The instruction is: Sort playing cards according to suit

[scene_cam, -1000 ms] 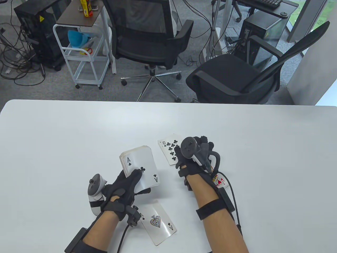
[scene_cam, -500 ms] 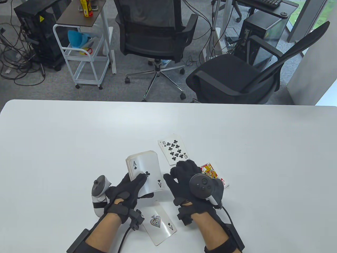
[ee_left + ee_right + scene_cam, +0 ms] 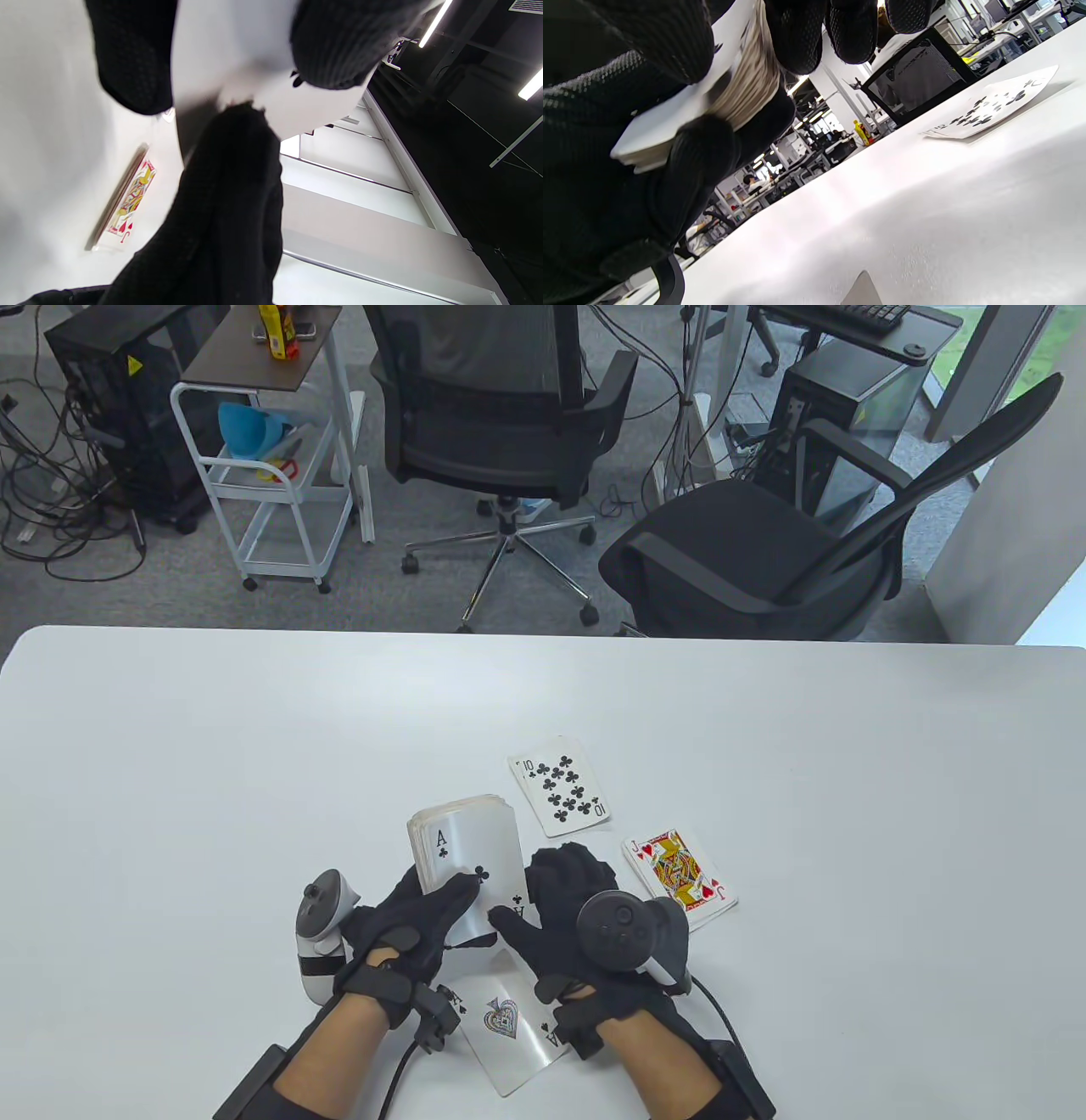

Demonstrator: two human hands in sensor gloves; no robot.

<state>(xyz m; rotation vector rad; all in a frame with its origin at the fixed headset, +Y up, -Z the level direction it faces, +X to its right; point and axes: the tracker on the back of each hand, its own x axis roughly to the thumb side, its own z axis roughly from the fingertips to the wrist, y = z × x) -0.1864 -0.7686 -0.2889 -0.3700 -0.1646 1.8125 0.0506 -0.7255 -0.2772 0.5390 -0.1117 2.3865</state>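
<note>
My left hand (image 3: 416, 920) holds a face-up deck (image 3: 467, 844) above the table, with the ace of clubs (image 3: 475, 857) on top. My right hand (image 3: 551, 895) is at the deck's right side: its thumb lies on the ace's near right corner and its fingers curl against the deck's right edge. The right wrist view shows the deck's edge (image 3: 751, 80) between those fingers. The ten of clubs (image 3: 560, 789) lies face up beyond the deck and shows in the right wrist view (image 3: 992, 106). A small pile topped by the jack of hearts (image 3: 679, 878) lies to the right and shows in the left wrist view (image 3: 127, 203). The ace of spades (image 3: 509, 1027) lies near me.
The white table (image 3: 254, 746) ends at a far edge, with two black office chairs (image 3: 747, 551) and a white cart (image 3: 271, 466) behind it. Bare tabletop spreads left, right and far of the cards.
My right hand has drawn back from the ten of clubs and moved left to the deck, uncovering the jack of hearts pile. My left hand has shifted the deck slightly right.
</note>
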